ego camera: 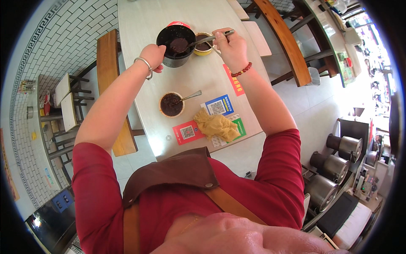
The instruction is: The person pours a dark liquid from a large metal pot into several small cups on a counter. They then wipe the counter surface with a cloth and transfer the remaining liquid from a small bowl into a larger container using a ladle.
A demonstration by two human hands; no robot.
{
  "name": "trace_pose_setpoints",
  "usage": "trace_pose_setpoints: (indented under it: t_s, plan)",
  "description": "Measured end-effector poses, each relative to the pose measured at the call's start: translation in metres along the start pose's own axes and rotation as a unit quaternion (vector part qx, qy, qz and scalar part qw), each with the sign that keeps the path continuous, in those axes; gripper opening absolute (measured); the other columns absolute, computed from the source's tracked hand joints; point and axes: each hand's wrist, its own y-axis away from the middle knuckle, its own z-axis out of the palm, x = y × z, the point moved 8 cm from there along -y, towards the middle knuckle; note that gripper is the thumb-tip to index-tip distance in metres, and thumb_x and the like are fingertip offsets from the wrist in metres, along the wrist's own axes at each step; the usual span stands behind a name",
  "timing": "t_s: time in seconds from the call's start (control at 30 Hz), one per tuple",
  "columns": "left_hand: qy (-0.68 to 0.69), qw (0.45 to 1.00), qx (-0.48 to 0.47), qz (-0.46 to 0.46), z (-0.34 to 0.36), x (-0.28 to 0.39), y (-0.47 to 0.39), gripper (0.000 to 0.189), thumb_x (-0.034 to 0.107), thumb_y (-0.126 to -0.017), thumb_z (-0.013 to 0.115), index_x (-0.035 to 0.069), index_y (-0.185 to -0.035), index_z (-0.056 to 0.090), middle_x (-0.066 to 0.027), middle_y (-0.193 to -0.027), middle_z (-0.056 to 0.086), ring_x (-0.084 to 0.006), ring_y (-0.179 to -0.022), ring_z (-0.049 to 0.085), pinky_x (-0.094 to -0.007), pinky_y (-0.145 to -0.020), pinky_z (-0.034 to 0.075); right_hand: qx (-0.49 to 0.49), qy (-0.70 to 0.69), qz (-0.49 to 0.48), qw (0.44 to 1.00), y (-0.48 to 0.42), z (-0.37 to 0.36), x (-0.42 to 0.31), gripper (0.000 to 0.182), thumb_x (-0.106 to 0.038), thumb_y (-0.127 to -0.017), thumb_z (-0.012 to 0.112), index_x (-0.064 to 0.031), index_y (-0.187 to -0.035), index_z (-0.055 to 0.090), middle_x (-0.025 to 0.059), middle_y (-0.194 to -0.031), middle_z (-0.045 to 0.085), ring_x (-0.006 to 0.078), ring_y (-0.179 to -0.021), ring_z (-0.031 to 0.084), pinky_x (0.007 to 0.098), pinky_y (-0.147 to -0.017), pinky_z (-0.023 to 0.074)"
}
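Observation:
A deep black pot [177,61] stands near the far part of the table, with dark chunky sauce [179,45] inside. My left hand [153,56] grips the pot's rim on its left side. In my right hand [231,47] is the metal handle of a ladle or spoon [204,40], which slants down into the pot; its end is hard to make out against the sauce. Close beside the pot sits a yellow bowl [203,52] of dark sauce, with a thin utensil handle [214,49] leaning out below my right hand. Nearer me, another sauce bowl [171,104] holds a metal spoon [191,95].
A crumpled yellow cloth [217,125] lies over cards with printed codes on the table [152,109]. Something red [179,23] shows behind the pot. Wooden benches flank the table on the left [108,70] and right [284,41]. Large metal pots [322,192] stand at lower right.

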Motion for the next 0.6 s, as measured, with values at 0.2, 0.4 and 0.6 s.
trace_pose_setpoints:
  t_s: [0.2,0.4,0.6]
  plan:
    - [0.002,1.000,0.003,-0.003,0.001,0.002,-0.005,0.032,0.022,-0.084,0.038,-0.004,-0.069,0.048,-0.0115,-0.064,0.050,-0.0197,-0.046,0.053,-0.0298,-0.041,0.048,0.012,-0.016,0.015,1.000,-0.003,-0.011,-0.008,0.016,-0.014,-0.084,0.054,0.0007,-0.087,0.058,0.0081,-0.070,0.062,0.0124,-0.063,0.060,0.0245,-0.060,0.0472]
    - [-0.031,0.999,-0.001,-0.005,0.001,0.006,-0.018,0.033,0.024,-0.086,0.038,-0.004,-0.071,0.049,-0.0114,-0.064,0.051,-0.0194,-0.046,0.053,-0.0299,-0.041,0.048,0.047,0.002,-0.009,0.999,-0.014,-0.032,-0.011,0.015,-0.014,-0.084,0.054,-0.0004,-0.086,0.059,0.0063,-0.067,0.062,0.0111,-0.060,0.058,0.0238,-0.056,0.0455]
    - [-0.016,1.000,0.012,0.002,-0.005,0.003,-0.028,0.035,0.025,-0.086,0.038,-0.003,-0.069,0.049,-0.0066,-0.054,0.046,-0.0151,-0.041,0.047,-0.0281,-0.038,0.045,0.086,0.019,-0.042,0.995,-0.024,-0.059,-0.009,0.014,-0.015,-0.084,0.055,-0.0023,-0.087,0.059,0.0051,-0.066,0.061,0.0086,-0.056,0.055,0.0222,-0.053,0.0431]
